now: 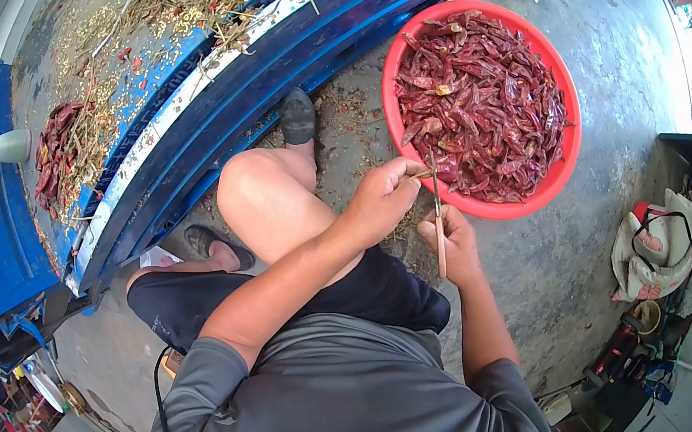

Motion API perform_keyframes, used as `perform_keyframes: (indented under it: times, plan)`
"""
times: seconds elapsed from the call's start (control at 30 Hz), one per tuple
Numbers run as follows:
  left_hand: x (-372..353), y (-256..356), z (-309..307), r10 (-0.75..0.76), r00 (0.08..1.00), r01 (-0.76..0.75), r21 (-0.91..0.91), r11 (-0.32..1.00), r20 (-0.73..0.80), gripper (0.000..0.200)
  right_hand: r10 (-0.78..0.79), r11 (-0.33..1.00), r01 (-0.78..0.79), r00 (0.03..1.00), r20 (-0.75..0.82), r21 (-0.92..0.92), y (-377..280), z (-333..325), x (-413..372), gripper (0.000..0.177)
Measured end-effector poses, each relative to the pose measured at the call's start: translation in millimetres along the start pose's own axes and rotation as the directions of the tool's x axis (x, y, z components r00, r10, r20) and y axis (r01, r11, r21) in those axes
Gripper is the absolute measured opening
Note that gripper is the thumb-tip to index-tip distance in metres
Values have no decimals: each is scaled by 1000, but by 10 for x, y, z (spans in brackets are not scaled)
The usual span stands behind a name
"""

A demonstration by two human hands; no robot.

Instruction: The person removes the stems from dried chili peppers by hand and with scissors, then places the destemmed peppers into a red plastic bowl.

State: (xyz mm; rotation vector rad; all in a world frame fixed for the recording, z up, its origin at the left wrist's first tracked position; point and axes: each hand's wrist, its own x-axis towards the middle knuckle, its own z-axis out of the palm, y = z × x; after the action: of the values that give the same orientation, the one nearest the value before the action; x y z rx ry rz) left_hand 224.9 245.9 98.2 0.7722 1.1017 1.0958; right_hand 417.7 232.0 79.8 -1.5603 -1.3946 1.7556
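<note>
My right hand [456, 243] is closed around a pair of scissors [440, 246], whose narrow blades point up toward the basin rim. Pinched in the fingers of my left hand [380, 199] is a small dried chili [420, 173], mostly hidden, with its yellowish-brown end at the scissor blades. Both hands meet just at the near edge of a round red basin [564, 173]. Dark red dried chilies [488, 103] fill that basin in a heap.
At left, a blue truck bed [301, 39] with its side panel holds stalks, scattered seeds [162, 10] and a small chili pile [59, 151]. A white bag [659, 245] and tools stand along the right wall. My knee [264, 195] is beside my left arm.
</note>
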Motion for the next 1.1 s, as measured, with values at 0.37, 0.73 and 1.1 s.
perform_keyframes:
  times: [0.37,0.73,1.1]
  plan:
    - [26,-16,22,9,1000,-9,5,1000,29,24,-85,966,47,986,-141,-253,-125,31,-71,33]
    - [62,-14,75,-71,997,71,-4,997,33,24,-95,961,58,988,-125,-272,-7,-76,-62,32]
    - [103,-53,127,-35,998,35,2,999,50,20,-58,996,66,987,148,-52,56,-231,-54,66]
